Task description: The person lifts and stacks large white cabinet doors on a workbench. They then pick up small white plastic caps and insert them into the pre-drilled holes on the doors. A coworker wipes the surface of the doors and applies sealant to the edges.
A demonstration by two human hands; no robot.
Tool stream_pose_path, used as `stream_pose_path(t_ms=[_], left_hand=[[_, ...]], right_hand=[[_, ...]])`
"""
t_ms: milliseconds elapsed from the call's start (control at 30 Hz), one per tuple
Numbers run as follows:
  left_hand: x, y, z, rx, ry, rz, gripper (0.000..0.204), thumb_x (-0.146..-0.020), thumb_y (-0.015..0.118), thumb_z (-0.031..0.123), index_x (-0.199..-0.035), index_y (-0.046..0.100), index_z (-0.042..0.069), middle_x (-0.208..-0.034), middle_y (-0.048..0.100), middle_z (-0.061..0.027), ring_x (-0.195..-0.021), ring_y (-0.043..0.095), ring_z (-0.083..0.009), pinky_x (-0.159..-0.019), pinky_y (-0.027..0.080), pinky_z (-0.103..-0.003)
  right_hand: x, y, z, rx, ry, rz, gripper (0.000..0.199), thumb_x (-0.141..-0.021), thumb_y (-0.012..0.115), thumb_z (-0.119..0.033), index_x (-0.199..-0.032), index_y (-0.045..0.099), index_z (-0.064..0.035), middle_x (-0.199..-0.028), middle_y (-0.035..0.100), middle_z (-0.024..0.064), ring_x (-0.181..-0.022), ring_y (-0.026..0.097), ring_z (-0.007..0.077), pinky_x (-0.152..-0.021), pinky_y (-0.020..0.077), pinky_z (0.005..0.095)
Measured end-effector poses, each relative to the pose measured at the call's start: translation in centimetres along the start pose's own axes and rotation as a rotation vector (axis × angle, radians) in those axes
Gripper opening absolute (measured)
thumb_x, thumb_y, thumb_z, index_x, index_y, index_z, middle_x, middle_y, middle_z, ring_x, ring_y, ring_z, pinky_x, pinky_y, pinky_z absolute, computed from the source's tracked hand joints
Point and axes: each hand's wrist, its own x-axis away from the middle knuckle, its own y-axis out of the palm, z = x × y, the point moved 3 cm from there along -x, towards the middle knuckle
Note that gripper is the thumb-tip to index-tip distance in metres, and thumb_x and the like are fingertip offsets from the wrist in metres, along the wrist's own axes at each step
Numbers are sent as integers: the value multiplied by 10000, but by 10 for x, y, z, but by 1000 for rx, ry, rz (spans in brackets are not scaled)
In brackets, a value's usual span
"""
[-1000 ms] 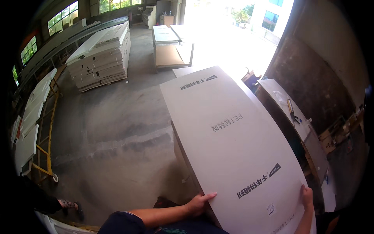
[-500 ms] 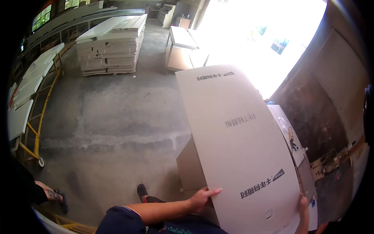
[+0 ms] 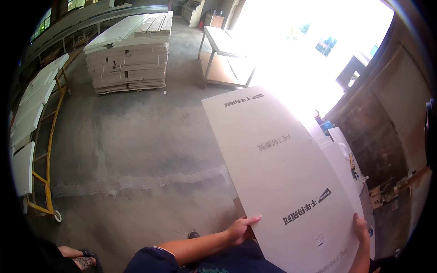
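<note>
A long white panel (image 3: 282,173), printed with dark lettering and bearing a small pale label, slants away from my body. My left hand (image 3: 242,230) grips its left edge, thumb on the printed face and fingers beneath. At the opposite edge my right hand (image 3: 360,226) clasps it, the fingers partly hidden. Beyond the panel's right edge is a worktable with white boards (image 3: 339,157), and a tool with a yellow-and-black handle (image 3: 352,164) lies there. Part of a brown box-like surface (image 3: 238,207) shows below the panel's left edge.
A tall stack of panels (image 3: 129,59) stands on the floor at the far left. White boards rest along a yellow wheeled rack (image 3: 49,182) on the left. A two-level table (image 3: 227,50) stands near the bright doorway. Another person's legs (image 3: 77,259) show at lower left.
My view has shifted, and the panel now lies tilted further across the worktable's near side, held by both hands. The other person's legs appear lower and further right.
</note>
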Motion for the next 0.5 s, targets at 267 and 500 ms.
stream_pose_path(t_ms=[267, 500], left_hand=[[13, 17, 22, -27, -64, 35, 465, -933, 529, 313, -1273, 470, 2, -1175, 603, -136, -1063, 604, -286, -892, 494, -464], [12, 41, 36, -44, -114, 97, 462, -949, 499, 317, -1286, 463, 3, -1198, 596, -127, -1083, 595, -279, -919, 475, -452]], right_hand=[[25, -28, -40, -151, 177, -180, 447, -997, 398, -341, -1077, 597, 51, -858, 646, 120, -802, 606, 245, -745, 483, 343], [14, -62, -133, -362, 356, -243, 627, -987, 366, -481, -941, 638, 82, -786, 634, 83, -741, 568, 171, -726, 474, 292]])
